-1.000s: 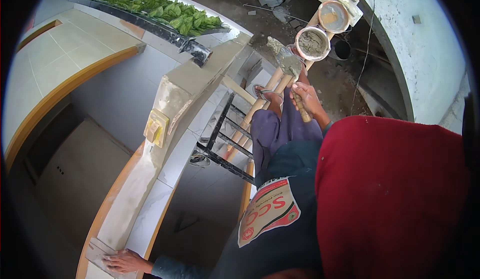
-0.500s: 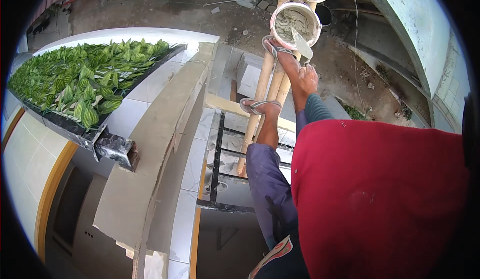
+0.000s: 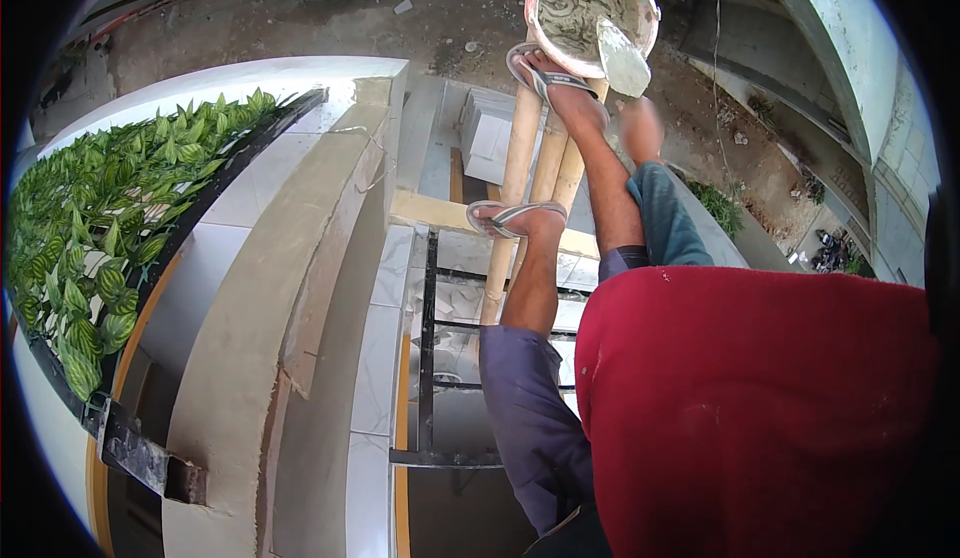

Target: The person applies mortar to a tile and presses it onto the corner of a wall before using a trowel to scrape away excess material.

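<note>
The head view looks steeply down from the person's own head, upright and unmirrored. Nearest the lens, red cloth [image 3: 750, 408] fills the lower right. The camera faces along the person's legs [image 3: 533, 288] toward the feet [image 3: 572, 100], seen from above, and the bucket [image 3: 565, 61], farther off and cut by the upper edge. The ground [image 3: 230, 28] shows well below. Fisheye bending bows the concrete ledge [image 3: 240, 278] at left and the pale wall [image 3: 860, 48] at right; a dark round border hides the corners.
</note>
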Motion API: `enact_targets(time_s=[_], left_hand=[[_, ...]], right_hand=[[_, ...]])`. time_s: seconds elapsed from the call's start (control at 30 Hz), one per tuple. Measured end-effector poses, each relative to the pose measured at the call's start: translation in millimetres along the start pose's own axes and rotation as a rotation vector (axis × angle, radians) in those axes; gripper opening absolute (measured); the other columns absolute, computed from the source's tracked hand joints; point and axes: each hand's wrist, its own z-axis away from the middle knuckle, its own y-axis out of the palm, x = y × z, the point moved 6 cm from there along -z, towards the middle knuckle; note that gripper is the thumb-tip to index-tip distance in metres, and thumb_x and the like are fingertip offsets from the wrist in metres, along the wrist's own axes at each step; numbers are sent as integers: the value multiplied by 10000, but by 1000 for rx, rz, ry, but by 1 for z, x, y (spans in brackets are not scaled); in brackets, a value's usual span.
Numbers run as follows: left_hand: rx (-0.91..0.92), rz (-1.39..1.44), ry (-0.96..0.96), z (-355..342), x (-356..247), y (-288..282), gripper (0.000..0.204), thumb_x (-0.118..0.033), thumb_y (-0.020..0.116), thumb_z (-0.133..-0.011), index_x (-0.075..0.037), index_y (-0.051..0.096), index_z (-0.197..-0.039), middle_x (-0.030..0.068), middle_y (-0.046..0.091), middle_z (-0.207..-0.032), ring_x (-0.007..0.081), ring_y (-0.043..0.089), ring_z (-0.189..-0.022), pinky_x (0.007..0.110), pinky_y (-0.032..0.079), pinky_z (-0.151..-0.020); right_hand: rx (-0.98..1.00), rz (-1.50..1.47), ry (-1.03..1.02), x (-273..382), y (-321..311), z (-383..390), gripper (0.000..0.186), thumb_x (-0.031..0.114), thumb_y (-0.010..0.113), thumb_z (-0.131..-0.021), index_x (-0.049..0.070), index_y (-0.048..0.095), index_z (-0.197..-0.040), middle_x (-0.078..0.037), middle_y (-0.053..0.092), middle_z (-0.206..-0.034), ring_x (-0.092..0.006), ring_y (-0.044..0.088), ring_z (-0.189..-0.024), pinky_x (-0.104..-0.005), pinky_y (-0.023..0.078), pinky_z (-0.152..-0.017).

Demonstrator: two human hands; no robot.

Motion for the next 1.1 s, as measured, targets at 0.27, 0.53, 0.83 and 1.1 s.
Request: enact_targets(time_s=[0.27,0.53,0.83,1.1], left_hand=[[14,-14,-29,3,-18,21,575,-406,359,-1092,34,594,-1379,256,598,-1386,421,567,-1285,568,426,-1114],[49,-38,-39,11,-17,22,584,-419,350,-1094,30,607,-1366,256,613,-1364,420,583,-1264,569,442,-1097],[194,-169,-54,77,54,-3,595,-433,340,-1096,25,621,-1352,256,630,-1338,419,600,-1240,571,460,-1077],[289,-367,85,110,145,22,590,-454,353,-1087,1,643,-1327,230,660,-1285,393,637,-1184,547,507,-1019]], right_hand=[[-53,35,-62,-33,15,20,467,321,686,-970,-48,555,-1226,-286,651,-1147,-474,637,-1051,-531,507,-875],[56,36,-47,-44,-10,61,434,247,728,-936,-49,553,-1201,-292,657,-1108,-482,641,-1025,-538,507,-862],[205,-505,186,-23,-64,75,254,235,656,-999,1,610,-1088,-118,663,-899,-269,655,-737,-388,531,-683],[779,-1233,648,-43,-32,-18,397,412,494,-1074,51,652,-1123,-6,601,-814,-130,598,-657,-264,507,-551]])
